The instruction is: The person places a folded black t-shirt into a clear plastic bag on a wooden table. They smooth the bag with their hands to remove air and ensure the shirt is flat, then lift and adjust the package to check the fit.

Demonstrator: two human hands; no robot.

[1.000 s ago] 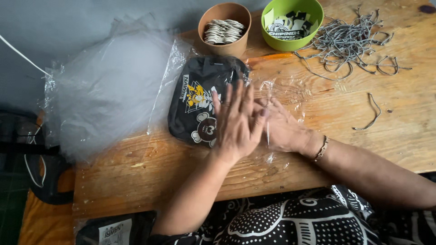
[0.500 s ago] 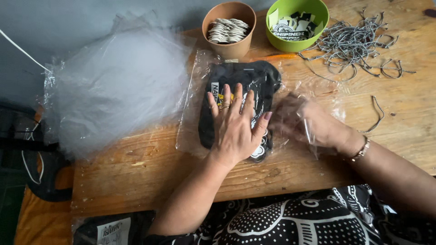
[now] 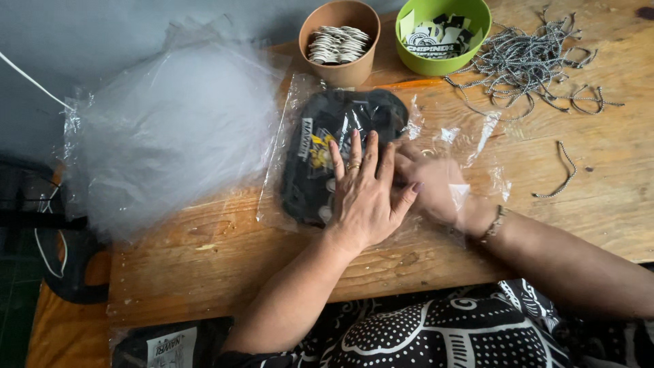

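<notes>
While two bowls (image 3: 340,65) stand behind, both hands (image 3: 368,197) press one bagged pouch (image 3: 327,136).

Both forearms are bare to the elbow, with no sleeves showing in the head view. The left hand (image 3: 368,201) wears a slim ring on one of its middle fingers and has its nails painted a dusky mauve, while the right hand (image 3: 436,187) has a thin bracelet (image 3: 493,225) of small metallic links around the wrist. Below the arms, at the lower edge of the view, the person wears a black garment (image 3: 436,334) printed with white dots, curving bands and swirling outlines.
</notes>
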